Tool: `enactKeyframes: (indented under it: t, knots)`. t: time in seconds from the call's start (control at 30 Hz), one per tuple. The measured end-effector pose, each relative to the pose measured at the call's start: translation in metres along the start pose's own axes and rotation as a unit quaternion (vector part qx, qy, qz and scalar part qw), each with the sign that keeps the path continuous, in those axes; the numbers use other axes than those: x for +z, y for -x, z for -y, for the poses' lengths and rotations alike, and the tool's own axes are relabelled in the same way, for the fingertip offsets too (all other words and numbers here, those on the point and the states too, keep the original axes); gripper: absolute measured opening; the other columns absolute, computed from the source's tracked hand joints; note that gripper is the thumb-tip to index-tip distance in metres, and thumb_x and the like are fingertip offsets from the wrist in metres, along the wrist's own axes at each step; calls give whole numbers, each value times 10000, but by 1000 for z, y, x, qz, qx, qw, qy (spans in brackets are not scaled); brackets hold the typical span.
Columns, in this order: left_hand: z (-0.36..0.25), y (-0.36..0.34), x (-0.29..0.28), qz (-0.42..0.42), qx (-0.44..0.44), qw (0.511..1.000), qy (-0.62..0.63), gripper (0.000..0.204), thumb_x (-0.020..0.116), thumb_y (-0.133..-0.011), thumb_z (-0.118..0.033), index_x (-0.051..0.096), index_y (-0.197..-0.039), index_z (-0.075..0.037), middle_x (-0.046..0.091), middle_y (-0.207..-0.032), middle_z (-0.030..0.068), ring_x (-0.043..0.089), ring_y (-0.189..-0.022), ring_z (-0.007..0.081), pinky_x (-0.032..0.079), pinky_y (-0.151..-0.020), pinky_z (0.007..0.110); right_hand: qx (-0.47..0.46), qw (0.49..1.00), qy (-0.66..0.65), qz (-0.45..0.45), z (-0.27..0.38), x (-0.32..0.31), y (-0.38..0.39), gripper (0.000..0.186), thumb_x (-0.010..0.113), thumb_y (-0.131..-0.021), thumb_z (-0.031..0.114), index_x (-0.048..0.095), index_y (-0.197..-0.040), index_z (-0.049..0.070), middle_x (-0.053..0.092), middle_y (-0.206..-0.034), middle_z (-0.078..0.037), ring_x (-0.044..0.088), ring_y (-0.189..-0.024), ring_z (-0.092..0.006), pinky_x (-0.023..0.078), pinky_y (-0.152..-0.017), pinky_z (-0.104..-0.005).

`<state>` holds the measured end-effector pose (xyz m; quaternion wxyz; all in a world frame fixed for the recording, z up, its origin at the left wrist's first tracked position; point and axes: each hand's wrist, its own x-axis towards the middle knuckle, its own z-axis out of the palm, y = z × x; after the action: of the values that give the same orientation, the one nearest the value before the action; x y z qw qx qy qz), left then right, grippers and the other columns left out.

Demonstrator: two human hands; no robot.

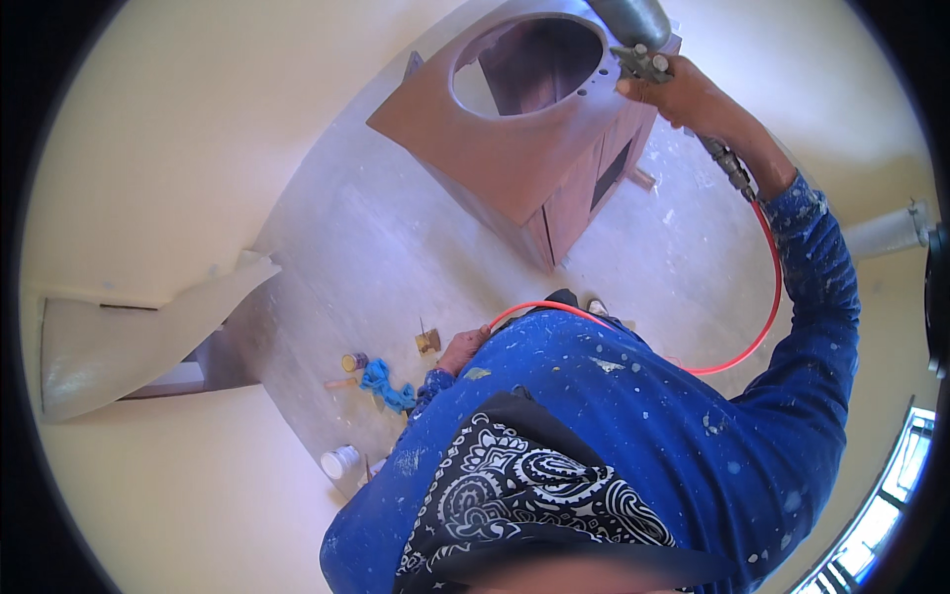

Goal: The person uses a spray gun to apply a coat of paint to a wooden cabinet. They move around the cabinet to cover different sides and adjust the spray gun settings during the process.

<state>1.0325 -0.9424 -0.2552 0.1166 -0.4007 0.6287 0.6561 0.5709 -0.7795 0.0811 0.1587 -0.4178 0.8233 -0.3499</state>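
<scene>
Left grip (462,351): on the near side of the cabinet (495,168), well apart from it, at the wearer's body. Fingers curled around the red hose (778,277).

Right grip (683,94): at the right of the cabinet's top. Hand wrapped about the spray gun (648,65), thumb side toward the cabinet; its grey cup (635,20) is cut off by the upper rim of view. The hose runs from the gun's lower fitting (727,166), bows out right of the cabinet, and returns along its near side.

Thing vs. grip: the brown cabinet stands on the grey floor (396,238), beyond the left grip and left of the right one. Gun head lies beside the right rim of the cabinet's oval opening (549,59), near three small holes (582,92); contact cannot be told.

Edges and room: the blue cloth (388,386) and a yellowish tin (353,361) lie near-left of the cabinet, well apart from it. A broad stretch of floor separates them from its front-left edge. The pale wall (228,89) rises left of the cabinet, beyond a strip of floor.
</scene>
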Motion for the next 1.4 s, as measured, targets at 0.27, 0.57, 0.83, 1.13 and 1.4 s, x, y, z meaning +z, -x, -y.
enactKeyframes:
  t: [0.27, 0.57, 0.83, 1.13, 1.4]
  knots:
    - [-37, -8, -10, 11, -4, 999, 35, 570, 605, -938, -587, 705, -884, -29, 644, -790, -17, 531, -719, 74, 468, -666, 266, 49, 977, -97, 183, 48, 12, 17, 492, 734, -895, 419, 638, -1213, 56, 548, -803, -9, 508, -635, -99, 438, -555, -276]
    - [-40, -6, -19, 49, -19, 999, -9, 593, 582, -953, -588, 722, -926, -12, 665, -811, 15, 548, -743, 85, 477, -687, 271, 79, 970, -181, 140, 45, 17, 20, 517, 749, -873, 458, 633, -1111, 13, 567, -777, -26, 514, -564, -101, 422, -516, -269]
    - [-10, -36, 5, 30, -4, 1000, 4, 600, 595, -936, -607, 710, -856, -24, 642, -755, -1, 529, -696, 84, 463, -644, 270, 48, 975, -197, 95, -9, 8, 14, 488, 794, -834, 430, 661, -1027, 3, 539, -694, -9, 507, -527, -98, 410, -473, -260]
    - [36, -104, 76, 25, -1, 998, 50, 612, 609, -879, -686, 673, -761, -88, 533, -611, -19, 488, -564, 93, 373, -521, 256, 57, 988, -144, 25, -136, -20, 8, 498, 796, -828, 465, 638, -912, 0, 531, -689, -3, 519, -536, -83, 456, -480, -252]
    - [46, -123, 131, -6, -8, 999, 36, 631, 597, -883, -690, 683, -775, -75, 540, -611, -7, 496, -558, 100, 378, -516, 264, 39, 994, -71, -75, -197, -52, 0, 473, 764, -856, 469, 641, -934, 19, 482, -637, 17, 471, -536, -84, 404, -487, -253]
